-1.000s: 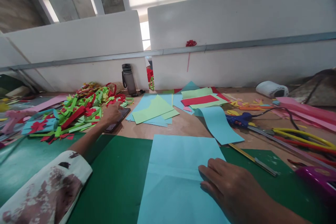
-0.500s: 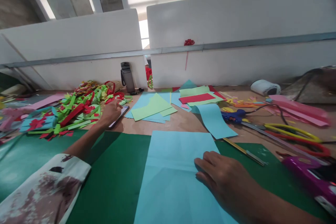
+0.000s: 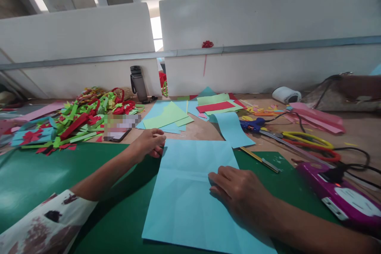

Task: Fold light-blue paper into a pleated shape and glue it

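Note:
A large sheet of light blue paper (image 3: 190,206) with faint creases lies on a green cutting mat (image 3: 119,190) in front of me. My right hand (image 3: 239,190) rests over its right side, fingers bent together and pressed against the sheet. Beside the top left corner is my left hand (image 3: 149,143), fingers apart and slightly curved, with nothing visible in it; whether a fingertip touches the corner I cannot tell. A phone (image 3: 120,135) with a lit screen lies just left of that hand. Beyond the sheet's top right corner curls a blue paper strip (image 3: 235,129).
Green and red paper scraps (image 3: 86,117) heap up at the left, near a bottle (image 3: 138,84). On the right lie a utility knife (image 3: 262,159), a blue glue gun (image 3: 253,125), scissors (image 3: 309,141) and a purple power strip (image 3: 330,194). Coloured sheets (image 3: 168,116) spread behind.
My left hand has left the phone and moved right to the blue sheet's top left corner. My right hand stays on the sheet. The view has shifted slightly.

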